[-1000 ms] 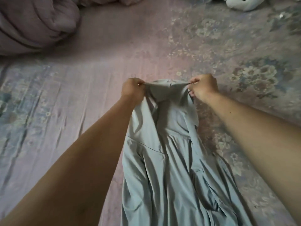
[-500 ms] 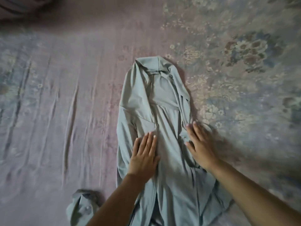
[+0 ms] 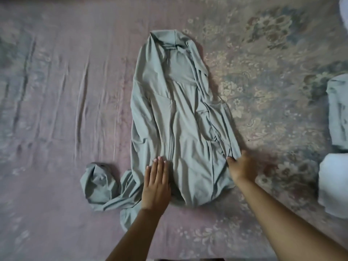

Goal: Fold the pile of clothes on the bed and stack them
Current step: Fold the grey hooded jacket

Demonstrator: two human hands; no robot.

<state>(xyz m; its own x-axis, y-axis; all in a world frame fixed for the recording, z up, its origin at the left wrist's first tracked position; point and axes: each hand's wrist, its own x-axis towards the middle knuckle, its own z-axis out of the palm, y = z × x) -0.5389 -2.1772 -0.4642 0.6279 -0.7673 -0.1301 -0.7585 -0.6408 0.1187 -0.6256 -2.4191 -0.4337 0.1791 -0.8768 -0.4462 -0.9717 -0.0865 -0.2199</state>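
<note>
A pale grey-green zip jacket (image 3: 180, 117) lies lengthwise on the bed, collar at the far end, zip running down its middle. One sleeve (image 3: 99, 183) trails out bunched at the lower left. My left hand (image 3: 157, 183) lies flat with straight fingers on the jacket's lower front, just left of the zip. My right hand (image 3: 242, 166) is at the jacket's lower right edge, fingers curled around a fold of the fabric there.
The bed (image 3: 56, 110) has a creased pink floral sheet. At the right edge sit a folded pale blue garment (image 3: 338, 110) and a folded white garment (image 3: 334, 185). A white object (image 3: 344, 10) shows at the top right corner.
The jacket has been laid down flat from being held up by the collar. Both hands have slid down its body toward the hem, and the right hand now grips the right edge.
</note>
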